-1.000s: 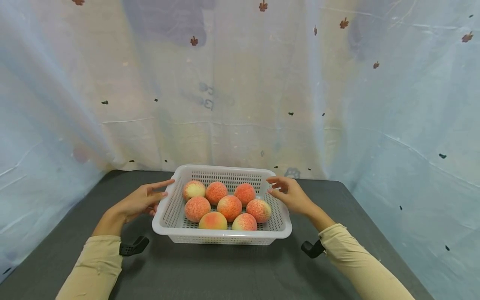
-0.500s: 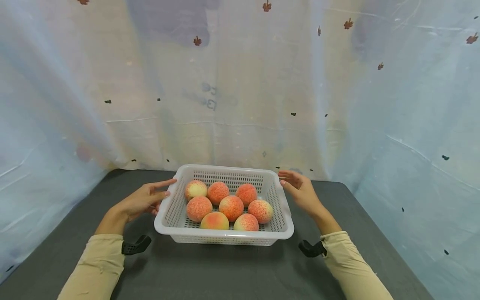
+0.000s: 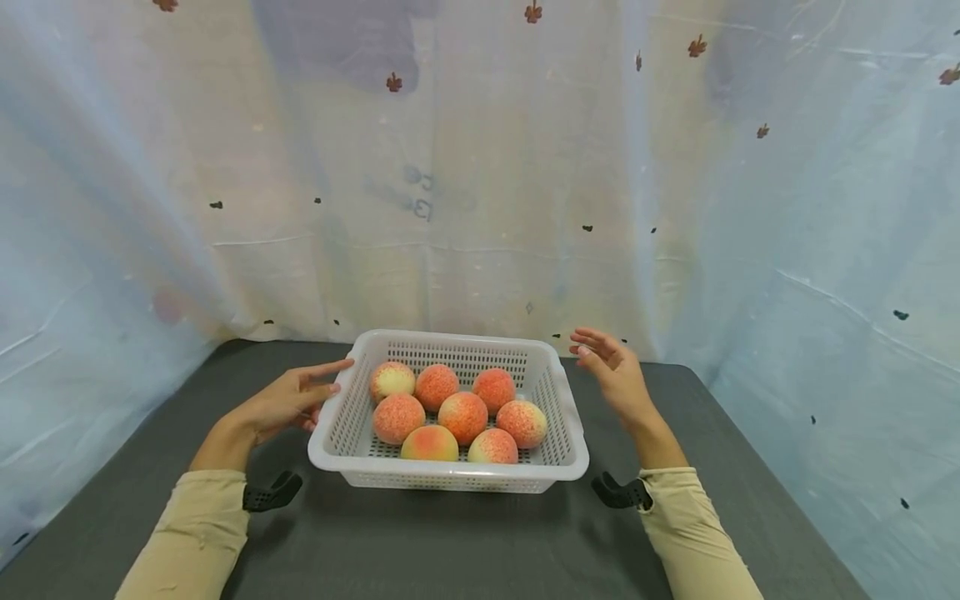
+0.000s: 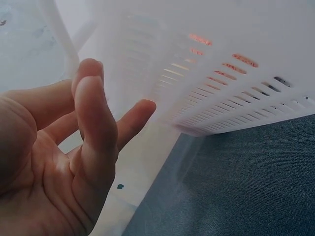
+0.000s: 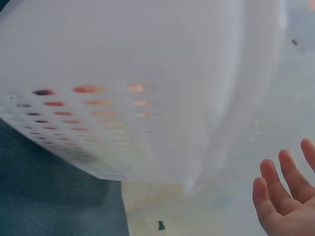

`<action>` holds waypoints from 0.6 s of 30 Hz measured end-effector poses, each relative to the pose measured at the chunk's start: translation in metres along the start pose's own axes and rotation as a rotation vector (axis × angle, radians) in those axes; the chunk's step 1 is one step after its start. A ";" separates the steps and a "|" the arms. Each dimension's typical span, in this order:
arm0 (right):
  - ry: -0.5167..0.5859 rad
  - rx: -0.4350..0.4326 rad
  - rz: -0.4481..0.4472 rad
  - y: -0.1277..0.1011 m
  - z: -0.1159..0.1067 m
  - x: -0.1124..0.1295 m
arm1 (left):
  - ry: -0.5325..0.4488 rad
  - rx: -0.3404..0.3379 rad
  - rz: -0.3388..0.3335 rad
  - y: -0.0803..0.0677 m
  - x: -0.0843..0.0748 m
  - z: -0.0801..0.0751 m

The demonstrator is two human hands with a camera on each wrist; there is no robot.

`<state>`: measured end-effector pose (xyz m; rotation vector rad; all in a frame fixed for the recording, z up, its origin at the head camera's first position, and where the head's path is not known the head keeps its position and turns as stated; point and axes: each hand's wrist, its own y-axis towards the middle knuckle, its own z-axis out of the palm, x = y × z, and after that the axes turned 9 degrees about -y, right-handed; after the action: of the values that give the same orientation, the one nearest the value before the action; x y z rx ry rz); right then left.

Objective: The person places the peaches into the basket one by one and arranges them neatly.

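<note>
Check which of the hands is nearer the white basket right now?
Left. The left hand has a fingertip at the white basket's left rim, seemingly touching. The right hand hovers open, apart from the far right corner.

A makeshift recording booth: pale curtains [image 3: 480,192] (leaf-dotted) enclose a dark table [image 3: 450,542].

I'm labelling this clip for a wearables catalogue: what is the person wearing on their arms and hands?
Both arms have long beige sleeves ending at the wrists. The left hand and right hand are bare, with no gloves. A black camera mount juts out beneath each wrist.
</note>
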<state>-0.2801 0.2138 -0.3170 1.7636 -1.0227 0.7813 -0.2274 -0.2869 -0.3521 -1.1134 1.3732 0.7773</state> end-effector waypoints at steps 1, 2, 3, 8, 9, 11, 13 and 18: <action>0.012 -0.008 -0.001 0.000 -0.001 0.001 | 0.001 -0.002 0.000 0.000 0.001 0.000; 0.024 -0.015 -0.006 0.000 -0.002 0.002 | 0.007 0.000 0.003 0.000 0.001 0.000; 0.035 -0.026 -0.010 0.000 -0.003 0.002 | 0.013 0.002 0.005 0.001 0.002 -0.001; 0.074 -0.090 -0.044 0.000 -0.006 0.004 | 0.018 0.003 0.001 0.002 0.001 -0.001; 0.078 -0.099 -0.049 0.000 -0.007 0.005 | 0.017 0.002 0.000 0.002 0.001 -0.001; 0.081 -0.106 -0.066 0.000 -0.007 0.005 | 0.019 -0.003 0.000 0.002 0.000 -0.001; 0.079 -0.106 -0.081 0.000 -0.007 0.006 | 0.023 -0.007 0.004 0.001 -0.001 -0.001; 0.096 -0.120 -0.115 -0.002 -0.007 0.008 | 0.029 -0.003 0.006 -0.001 -0.002 0.001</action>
<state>-0.2751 0.2178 -0.3085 1.6507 -0.8782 0.7112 -0.2266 -0.2858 -0.3506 -1.1271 1.4002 0.7704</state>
